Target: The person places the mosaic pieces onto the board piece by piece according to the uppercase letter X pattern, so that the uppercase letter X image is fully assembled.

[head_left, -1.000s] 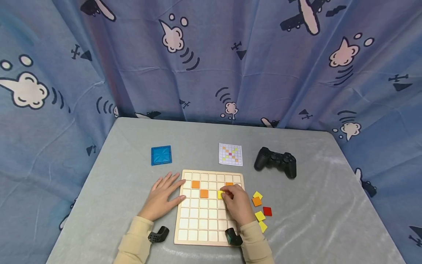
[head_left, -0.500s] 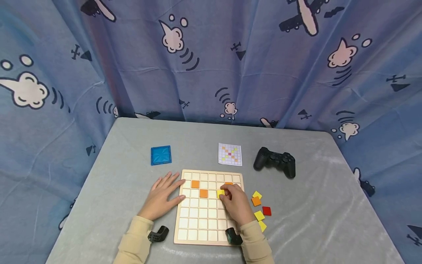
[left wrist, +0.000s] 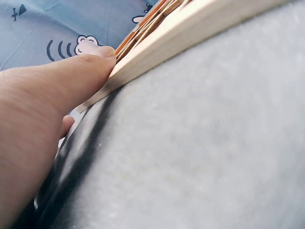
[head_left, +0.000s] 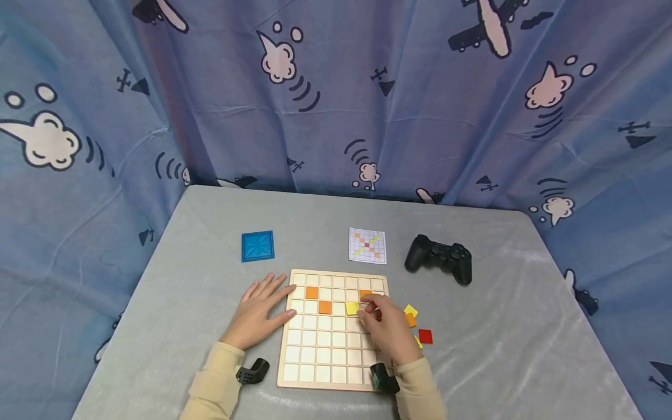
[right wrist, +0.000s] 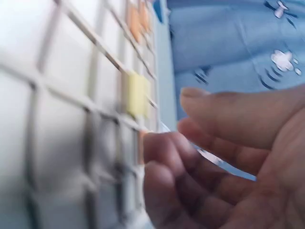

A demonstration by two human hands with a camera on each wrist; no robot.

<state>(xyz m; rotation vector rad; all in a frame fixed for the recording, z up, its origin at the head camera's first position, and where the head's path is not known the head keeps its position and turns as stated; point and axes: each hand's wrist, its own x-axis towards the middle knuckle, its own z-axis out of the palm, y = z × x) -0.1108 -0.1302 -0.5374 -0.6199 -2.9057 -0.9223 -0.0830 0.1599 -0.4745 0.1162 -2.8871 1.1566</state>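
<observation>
A wooden grid board lies on the grey table. Spread flat, my left hand rests at the board's left edge, and its thumb touches the wooden rim in the left wrist view. A yellow tile sits in a cell in the upper right part of the grid. Just right of it hovers my right hand, fingers loosely bent and holding nothing; the right wrist view shows a gap between them and the yellow tile. Orange tiles occupy three other cells, one partly behind the right hand.
Right of the board lie loose tiles, among them a red tile and an orange tile, some partly hidden by the right hand. Behind the board are a blue square tray, a printed pattern card and a black game controller.
My right hand has let go of the yellow tile, which stays in its cell, and has moved a little to the right. The left hand has kept its place.
</observation>
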